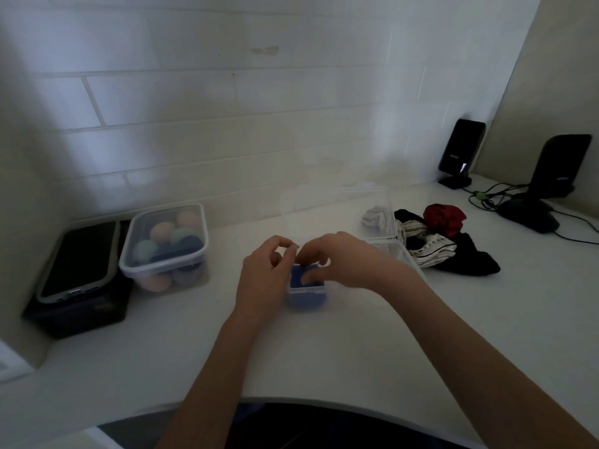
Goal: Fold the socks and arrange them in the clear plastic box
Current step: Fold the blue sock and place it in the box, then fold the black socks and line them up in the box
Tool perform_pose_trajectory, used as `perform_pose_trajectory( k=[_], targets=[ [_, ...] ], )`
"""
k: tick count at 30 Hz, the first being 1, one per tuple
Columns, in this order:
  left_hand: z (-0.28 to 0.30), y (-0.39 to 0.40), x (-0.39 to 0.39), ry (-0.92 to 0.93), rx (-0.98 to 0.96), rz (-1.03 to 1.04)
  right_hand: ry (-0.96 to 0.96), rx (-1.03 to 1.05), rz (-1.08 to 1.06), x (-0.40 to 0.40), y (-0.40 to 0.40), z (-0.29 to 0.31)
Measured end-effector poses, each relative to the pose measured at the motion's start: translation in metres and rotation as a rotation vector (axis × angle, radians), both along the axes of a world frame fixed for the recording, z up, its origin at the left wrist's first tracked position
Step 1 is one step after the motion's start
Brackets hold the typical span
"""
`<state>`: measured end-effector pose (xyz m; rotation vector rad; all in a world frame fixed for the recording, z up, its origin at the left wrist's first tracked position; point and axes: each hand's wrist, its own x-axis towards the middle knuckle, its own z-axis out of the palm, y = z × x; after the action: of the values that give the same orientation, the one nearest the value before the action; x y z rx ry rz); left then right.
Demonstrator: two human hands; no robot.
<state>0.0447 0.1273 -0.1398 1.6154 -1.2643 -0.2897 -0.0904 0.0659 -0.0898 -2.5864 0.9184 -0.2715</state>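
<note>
A small clear plastic box [308, 291] stands on the white counter [356, 345] at the centre, with a folded blue sock [299, 280] inside it. My right hand [343, 259] reaches over the box from the right, its thumb and fingers pressed on the blue sock. At the box's left side is my left hand [264, 273], thumb and forefinger pinched at the rim. A pile of loose socks [450, 241] lies to the right: black, striped white, and a red one [445, 217]. A grey-white sock [377, 217] lies behind a larger clear box [397, 251].
A lidded container of pastel balls [165, 247] stands at the left, next to a phone [77, 259] on a dark box. Two black speakers [462, 152] [562, 166], a mouse [528, 215] and cables occupy the back right corner. A tiled wall runs behind the counter.
</note>
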Motion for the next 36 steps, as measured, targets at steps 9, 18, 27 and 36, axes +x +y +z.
perform_pose_trajectory(
  k=[9,18,27,36],
  targets=[
    [0.003,0.005,0.000,-0.096,-0.108,0.063,-0.580,-0.103,-0.346,-0.069,-0.027,0.007],
    [0.016,-0.001,-0.007,-0.179,-0.180,0.036,-0.389,-0.045,-1.122,-0.171,-0.059,-0.038],
    [0.056,-0.028,-0.046,-0.341,-0.086,-0.228,-0.211,0.038,-1.250,-0.176,-0.062,-0.052],
    [0.067,-0.065,-0.112,-0.297,-0.007,-0.537,-1.141,-0.092,-0.789,-0.171,-0.038,-0.015]
  ],
)
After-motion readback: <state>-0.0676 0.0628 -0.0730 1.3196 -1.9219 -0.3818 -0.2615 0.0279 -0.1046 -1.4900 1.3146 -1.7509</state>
